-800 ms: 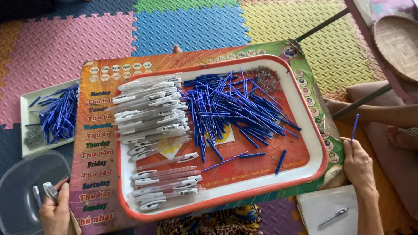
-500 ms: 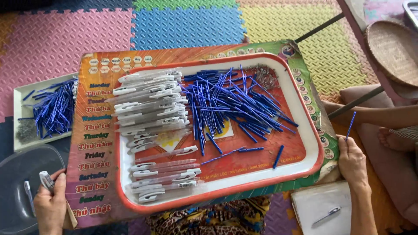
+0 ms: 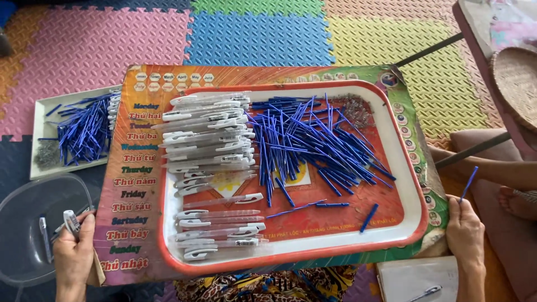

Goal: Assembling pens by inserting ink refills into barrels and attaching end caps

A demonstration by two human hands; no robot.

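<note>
My left hand [image 3: 74,250] grips the left front corner of a colourful board [image 3: 130,184] and also holds a white pen barrel. My right hand [image 3: 464,232] holds the board's right front corner with a thin blue refill [image 3: 469,183] sticking up between its fingers. On the board lies a red and white tray [image 3: 411,190]. A pile of blue refills [image 3: 313,145] fills its middle and right. White pen barrels [image 3: 207,134] are stacked on its left, with more barrels [image 3: 218,232] near the front.
A white tray [image 3: 40,120] with blue refills and springs lies on the floor mats at left. A clear plastic tub [image 3: 28,212] sits by my left hand. A woven basket [image 3: 517,84] is at far right, a notebook with a pen [image 3: 417,282] below it.
The board with the tray has shifted slightly in view. Both hands keep their grip at its front corners.
</note>
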